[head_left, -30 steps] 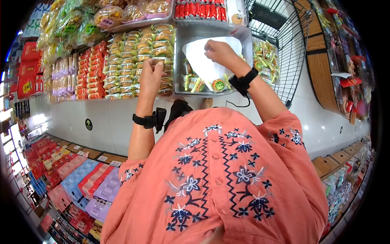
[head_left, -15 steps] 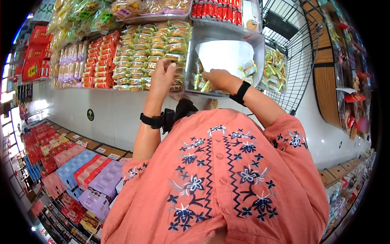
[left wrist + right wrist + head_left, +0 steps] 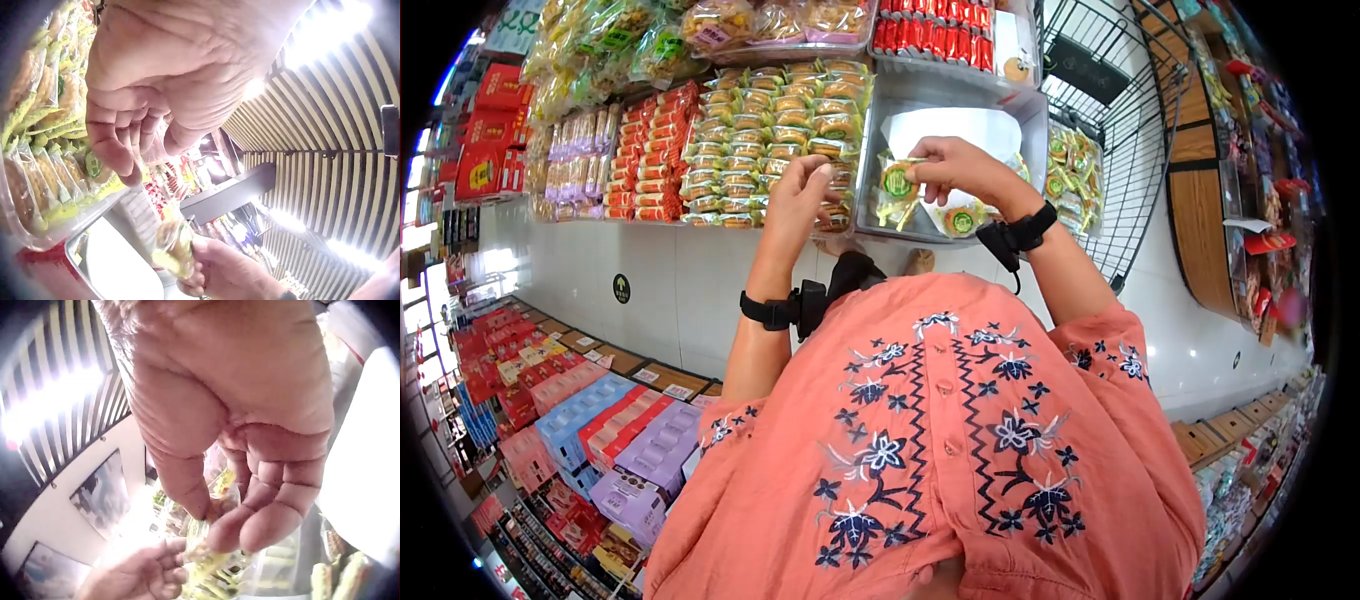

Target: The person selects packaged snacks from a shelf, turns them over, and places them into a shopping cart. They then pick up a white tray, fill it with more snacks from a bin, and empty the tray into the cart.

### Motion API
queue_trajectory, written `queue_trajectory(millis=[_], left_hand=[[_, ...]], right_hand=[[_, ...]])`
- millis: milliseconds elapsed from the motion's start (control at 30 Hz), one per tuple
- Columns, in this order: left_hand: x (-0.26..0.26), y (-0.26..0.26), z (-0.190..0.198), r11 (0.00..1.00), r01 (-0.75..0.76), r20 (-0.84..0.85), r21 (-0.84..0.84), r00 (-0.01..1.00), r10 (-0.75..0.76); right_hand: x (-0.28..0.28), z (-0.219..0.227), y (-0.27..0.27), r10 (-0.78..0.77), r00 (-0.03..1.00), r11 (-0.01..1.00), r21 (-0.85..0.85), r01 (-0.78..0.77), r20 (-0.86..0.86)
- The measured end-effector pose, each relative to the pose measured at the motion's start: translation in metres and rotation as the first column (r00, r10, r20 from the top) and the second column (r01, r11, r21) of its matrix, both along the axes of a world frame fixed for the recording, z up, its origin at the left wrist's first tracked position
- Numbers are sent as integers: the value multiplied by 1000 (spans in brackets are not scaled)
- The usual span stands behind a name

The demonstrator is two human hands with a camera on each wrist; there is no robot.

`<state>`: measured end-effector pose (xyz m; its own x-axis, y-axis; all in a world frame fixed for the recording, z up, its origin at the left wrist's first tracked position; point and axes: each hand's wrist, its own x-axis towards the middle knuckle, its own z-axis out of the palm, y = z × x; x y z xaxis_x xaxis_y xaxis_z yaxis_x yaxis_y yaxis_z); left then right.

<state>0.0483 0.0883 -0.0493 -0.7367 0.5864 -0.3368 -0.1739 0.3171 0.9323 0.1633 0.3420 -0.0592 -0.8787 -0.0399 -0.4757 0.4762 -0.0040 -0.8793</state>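
In the head view my right hand [image 3: 970,172] pinches one clear-and-yellow wrapped pack [image 3: 897,182] with a round green label, above a grey bin [image 3: 866,190]. A white sheet [image 3: 1000,128] lies in that bin, with a few similar packs [image 3: 962,220] by its near edge. My left hand [image 3: 795,205], fingers loosely bent and holding nothing, hovers over the near right part of the rows of wrapped cakes [image 3: 745,135]. The left wrist view shows the left hand [image 3: 169,81] beside those rows; the right wrist view shows the pack [image 3: 206,550] at the right fingertips.
Red-wrapped snacks [image 3: 940,38] fill a bin behind the grey one. A black wire cart [image 3: 1135,150] stands at the right, beside a bag of similar packs [image 3: 1072,170]. Orange-red packs [image 3: 660,150] lie left of the cakes. Boxed goods [image 3: 600,420] line the lower left.
My right hand has gone from above the white sheet down to the bin's near side, and has come up with a pack between its fingers. My left hand has stayed over the cakes.
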Motion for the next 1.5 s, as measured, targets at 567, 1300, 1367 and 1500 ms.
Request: queue_trajectory(millis=[567,1300,1367,1500], left_hand=[[26,12,17,973,33,221,227,972,-84],[19,-14,1,957,-194,392,215,915,97],[18,-18,-4,975,-157,393,160,916,83],[18,-26,-16,998,-37,307,-60,950,54]], right_hand=[[-6,28,-29,-219,967,946,-271,177,-133],[-31,16,-72,-154,980,972,-200,127,-126],[-33,10,-77,-108,985,988,-123,91,-134],[-35,-14,-85,-42,988,995,87,55,-152]])
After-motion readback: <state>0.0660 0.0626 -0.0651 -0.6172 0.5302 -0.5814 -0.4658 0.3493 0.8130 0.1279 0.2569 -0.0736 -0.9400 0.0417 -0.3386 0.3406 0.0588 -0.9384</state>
